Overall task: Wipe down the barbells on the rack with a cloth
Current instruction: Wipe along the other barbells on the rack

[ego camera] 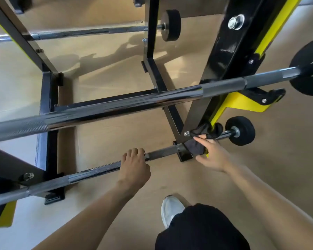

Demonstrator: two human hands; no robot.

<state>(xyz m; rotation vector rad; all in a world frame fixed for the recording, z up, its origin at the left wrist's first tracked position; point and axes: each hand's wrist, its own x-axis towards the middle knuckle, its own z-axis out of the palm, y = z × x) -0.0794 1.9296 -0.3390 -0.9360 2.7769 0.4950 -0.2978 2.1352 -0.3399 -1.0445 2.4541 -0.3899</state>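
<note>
I am bent low over the rack (222, 56), working on the lowest barbell (98, 171), the one nearest the floor. My left hand (134, 166) is curled over the top of that bar at about its middle, where the smooth chrome meets the knurled grip, steadying it. My right hand (210, 154) presses a dark cloth (197, 146) against the same bar just past the rack's upright, on the stretch leading out to the small black end weight (240, 130); the fingers lie flat and spread over the cloth, pinning it to the metal and not bunching it.

I judge the wipe to be at the right end of this bottom bar. Nothing on the chrome tells me whether the left part of it has been done. The thick barbell (134, 102) just above and the far barbell (89, 32) at the back of the rack both lie in their holders with no cloth near them, and I cannot tell from their shine whether they are clean. If not, those two, and the bottom bar's left half, are what I still have to cover.
</note>
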